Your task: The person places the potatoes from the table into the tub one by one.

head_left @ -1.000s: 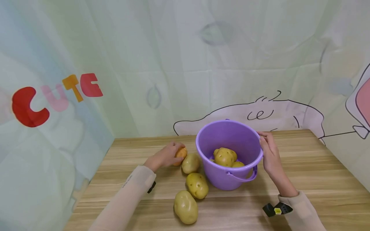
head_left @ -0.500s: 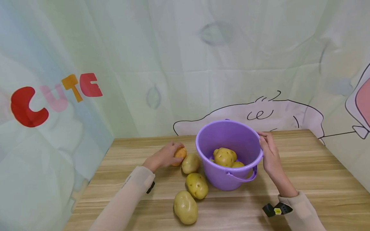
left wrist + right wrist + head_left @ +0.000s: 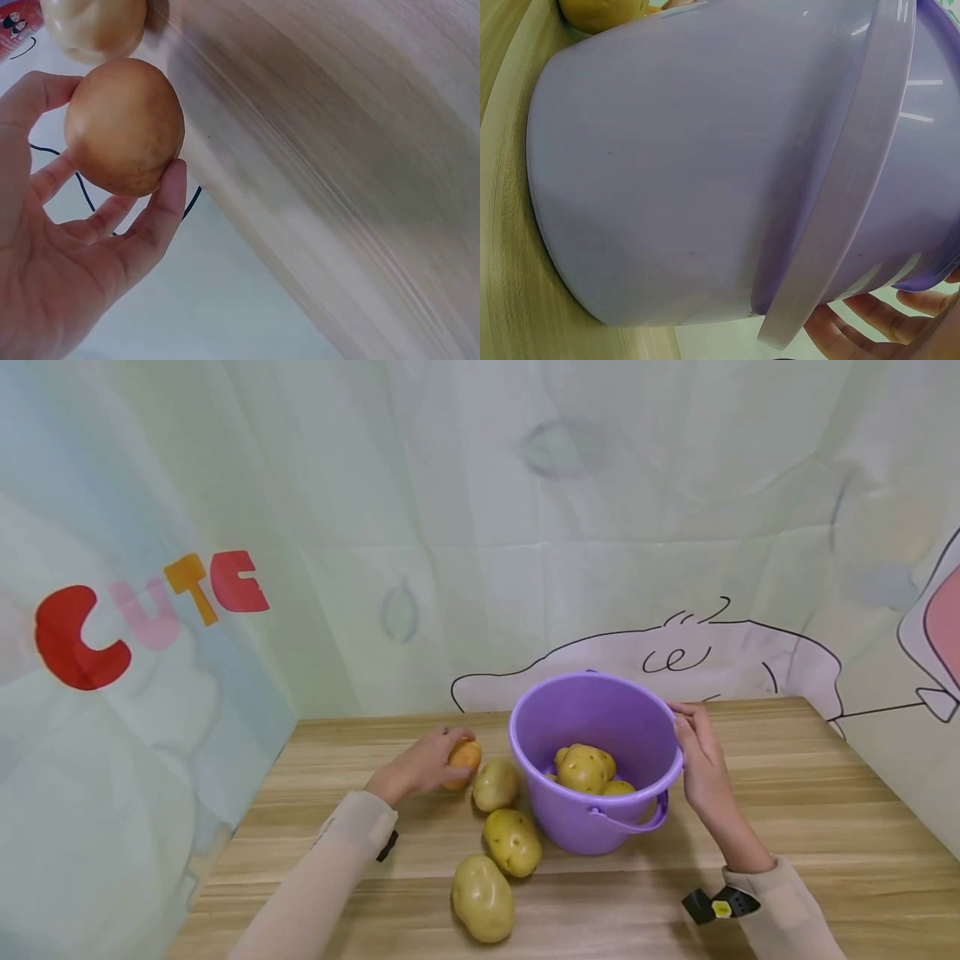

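My left hand holds a round orange-brown vegetable between thumb and fingers, near the back of the table; its exact kind is unclear. To its right, a pale potato, a yellower potato and a large potato lie in a line coming toward me. A purple bucket stands upright beside them, with several potatoes inside. At the bucket's right side, my right hand holds it by the rim; in the right wrist view the fingers curl against its outside.
The bucket's handle hangs down on the near side. A wood-grain table carries everything, and its back edge meets a printed cloth backdrop. Wrist-worn devices show on both sleeves, the right one most plainly.
My left hand and the orange-brown vegetable have shifted slightly left, away from the pale potato. The right hand, the bucket and the other potatoes stay in place.
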`<action>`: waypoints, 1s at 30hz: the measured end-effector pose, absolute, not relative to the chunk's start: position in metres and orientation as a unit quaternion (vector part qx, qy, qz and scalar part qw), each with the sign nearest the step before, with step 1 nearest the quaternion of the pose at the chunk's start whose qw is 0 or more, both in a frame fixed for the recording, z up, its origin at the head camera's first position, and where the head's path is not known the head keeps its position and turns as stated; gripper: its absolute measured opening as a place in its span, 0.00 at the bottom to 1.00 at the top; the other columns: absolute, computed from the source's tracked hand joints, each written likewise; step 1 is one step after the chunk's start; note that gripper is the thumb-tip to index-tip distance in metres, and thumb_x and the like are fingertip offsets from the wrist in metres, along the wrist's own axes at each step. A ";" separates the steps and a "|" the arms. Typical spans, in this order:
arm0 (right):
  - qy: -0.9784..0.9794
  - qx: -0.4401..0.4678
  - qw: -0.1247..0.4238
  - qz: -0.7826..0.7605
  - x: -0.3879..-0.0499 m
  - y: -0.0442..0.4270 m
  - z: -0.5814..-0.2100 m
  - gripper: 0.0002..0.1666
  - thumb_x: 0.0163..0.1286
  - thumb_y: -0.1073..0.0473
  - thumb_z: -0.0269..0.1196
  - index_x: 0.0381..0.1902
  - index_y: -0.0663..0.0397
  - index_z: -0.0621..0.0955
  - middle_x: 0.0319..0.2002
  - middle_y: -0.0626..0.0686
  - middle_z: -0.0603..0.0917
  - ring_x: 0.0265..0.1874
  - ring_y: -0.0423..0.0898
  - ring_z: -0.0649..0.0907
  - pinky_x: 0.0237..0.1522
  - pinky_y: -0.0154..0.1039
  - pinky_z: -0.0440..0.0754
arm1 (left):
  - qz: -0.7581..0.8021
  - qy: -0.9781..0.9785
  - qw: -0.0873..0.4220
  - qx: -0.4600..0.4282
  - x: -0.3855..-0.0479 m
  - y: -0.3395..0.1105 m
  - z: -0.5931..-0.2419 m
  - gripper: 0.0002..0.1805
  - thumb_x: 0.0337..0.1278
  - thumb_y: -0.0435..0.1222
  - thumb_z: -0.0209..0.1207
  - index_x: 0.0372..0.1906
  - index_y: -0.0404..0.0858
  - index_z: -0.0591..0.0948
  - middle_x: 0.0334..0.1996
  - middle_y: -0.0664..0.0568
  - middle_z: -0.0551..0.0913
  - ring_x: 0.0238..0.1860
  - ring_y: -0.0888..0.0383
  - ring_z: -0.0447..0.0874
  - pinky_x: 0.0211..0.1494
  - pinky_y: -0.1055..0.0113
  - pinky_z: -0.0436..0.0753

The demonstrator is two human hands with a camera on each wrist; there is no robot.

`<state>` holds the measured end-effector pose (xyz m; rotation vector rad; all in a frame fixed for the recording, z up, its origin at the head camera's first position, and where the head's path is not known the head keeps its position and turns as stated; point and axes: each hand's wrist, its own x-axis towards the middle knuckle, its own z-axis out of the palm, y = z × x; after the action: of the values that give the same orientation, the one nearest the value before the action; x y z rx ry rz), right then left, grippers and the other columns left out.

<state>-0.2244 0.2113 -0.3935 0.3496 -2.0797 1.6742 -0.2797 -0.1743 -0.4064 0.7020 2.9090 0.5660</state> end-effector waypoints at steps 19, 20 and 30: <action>-0.748 0.127 0.216 0.615 -0.224 0.211 -0.394 0.22 0.82 0.59 0.42 0.62 0.71 0.70 0.52 0.64 0.77 0.45 0.42 0.80 0.44 0.31 0.79 | 0.199 0.945 0.039 0.255 -0.269 -0.175 -0.383 0.30 0.59 0.42 0.61 0.66 0.38 0.72 0.54 0.35 0.72 0.47 0.48 0.74 0.47 0.53 0.79; -0.748 0.128 0.214 0.615 -0.224 0.211 -0.394 0.22 0.82 0.59 0.42 0.62 0.71 0.70 0.52 0.65 0.77 0.45 0.42 0.80 0.44 0.31 0.79 | 0.199 0.944 0.037 0.259 -0.268 -0.174 -0.381 0.30 0.58 0.42 0.61 0.66 0.38 0.72 0.54 0.35 0.72 0.47 0.48 0.74 0.47 0.53 0.79; -0.755 0.123 0.215 0.607 -0.224 0.212 -0.394 0.23 0.82 0.58 0.42 0.63 0.70 0.70 0.53 0.67 0.78 0.45 0.41 0.79 0.45 0.30 0.78 | 0.209 0.937 0.022 0.280 -0.262 -0.169 -0.365 0.32 0.56 0.42 0.62 0.66 0.37 0.72 0.52 0.37 0.72 0.47 0.48 0.74 0.48 0.52 0.78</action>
<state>-0.2242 0.2123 -0.3944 0.3420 -2.0930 1.6833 -0.2617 -0.1688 -0.3655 0.8668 2.9017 0.6470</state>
